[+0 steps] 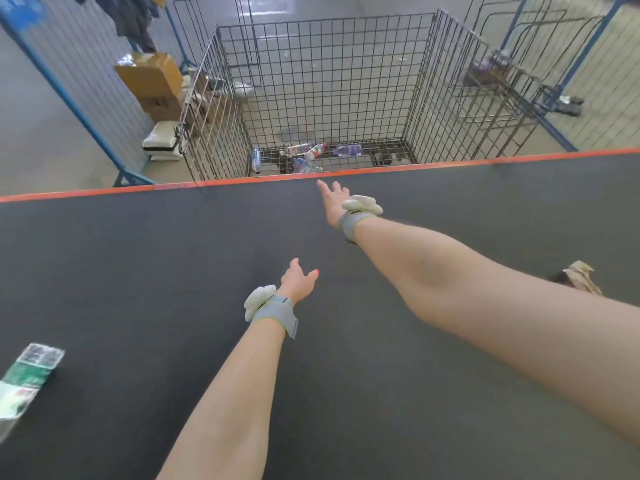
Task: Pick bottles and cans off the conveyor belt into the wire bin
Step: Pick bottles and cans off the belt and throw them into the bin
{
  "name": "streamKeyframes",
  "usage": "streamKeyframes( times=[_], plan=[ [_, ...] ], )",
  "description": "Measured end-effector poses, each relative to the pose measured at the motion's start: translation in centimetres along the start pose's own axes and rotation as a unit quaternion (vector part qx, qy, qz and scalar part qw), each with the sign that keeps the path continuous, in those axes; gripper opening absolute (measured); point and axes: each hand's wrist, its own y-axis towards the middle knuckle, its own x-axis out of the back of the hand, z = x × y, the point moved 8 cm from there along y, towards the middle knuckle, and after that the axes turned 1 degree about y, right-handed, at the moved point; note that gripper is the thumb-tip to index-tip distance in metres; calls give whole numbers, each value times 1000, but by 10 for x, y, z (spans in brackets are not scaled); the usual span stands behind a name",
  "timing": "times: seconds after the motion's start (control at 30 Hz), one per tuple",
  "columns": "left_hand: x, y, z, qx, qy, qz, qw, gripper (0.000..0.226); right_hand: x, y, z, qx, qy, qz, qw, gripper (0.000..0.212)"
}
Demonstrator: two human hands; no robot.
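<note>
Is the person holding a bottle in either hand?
No, the left hand and the right hand are both open and empty above the belt, while a bottle lies untouched on it.

Grey mesh wire bin (322,81), open-topped, stands right against the orange far edge of the dark conveyor belt (138,271). On the bin's floor lie plastic bottles: a red-and-white-labelled bottle (317,151) mid-floor, a purple-labelled bottle (348,150) just right of it, and a blue-labelled bottle (255,160) in the near-left corner. Well short of the bin and far to its left, a crushed green-labelled bottle (27,372) lies flat on the belt.
</note>
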Motion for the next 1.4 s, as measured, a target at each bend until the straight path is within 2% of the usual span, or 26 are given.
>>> streamKeyframes(
  times=[0.17,0.27,0.43,0.6,0.7,0.8,0.93,1.07,1.17,1.3,1.4],
  plan=[
    [-9,-56,4,1,22,5,1000,69,-12,-74,-21,-17,1,26,1000,90],
    [-12,-75,11,6,26,12,1000,71,-23,-110,-25,-15,-6,46,999,76],
    [-27,-111,39,10,29,25,999,73,-53,-169,-37,-23,-3,95,995,74],
    [-32,-143,81,20,54,3,998,73,-82,-218,-40,-28,13,118,993,73],
    [-24,-155,103,18,122,-35,992,74,-96,-238,-39,-24,25,118,992,72],
    [-12,-161,125,34,249,-103,962,78,-108,-252,-34,-12,32,127,991,71],
    [-13,-159,156,78,294,-128,944,89,-119,-264,-35,-9,67,126,990,71],
    [-44,-149,168,83,257,-99,958,95,-138,-275,-51,-33,97,138,985,69],
    [-62,-145,150,58,241,-117,962,86,-147,-281,-64,-56,112,140,982,69],
    [-83,-139,126,22,125,-79,989,76,-152,-288,-81,-84,123,139,979,68],
    [-84,-139,110,0,25,-57,998,77,-150,-293,-84,-100,136,140,976,68]
  ],
)
